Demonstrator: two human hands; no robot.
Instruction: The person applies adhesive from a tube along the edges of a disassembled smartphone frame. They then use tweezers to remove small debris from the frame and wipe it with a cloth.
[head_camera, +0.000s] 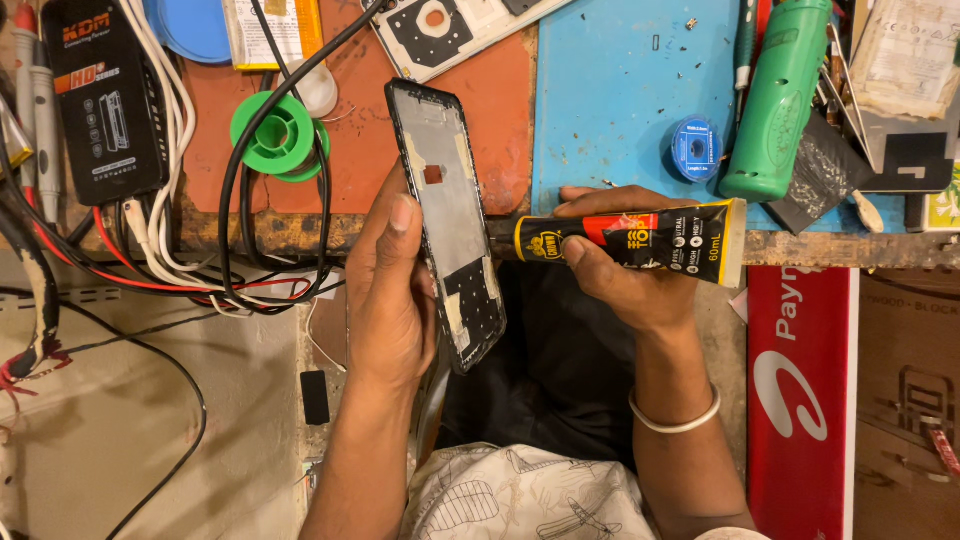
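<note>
Gripping a bare phone frame (447, 215) edge-on in the left hand (390, 290), a person presses the nozzle of a black-and-yellow adhesive tube (635, 240) against the frame's right edge, the right hand (620, 270) clenched around the tube (a pale bangle (675, 420) rides that wrist). Frame and tube sit above the front edge of a workbench. Behind them lie an orange mat (500, 110) and a blue mat (620, 90); a green wire spool (275, 135), a small blue spool (695, 148) and a green cylindrical bottle (780, 100) rest there. Contents of the tube and bottle cannot be seen. Tangled cables (180, 260) trail off the left edge, and the nozzle tip is hidden behind the frame.
</note>
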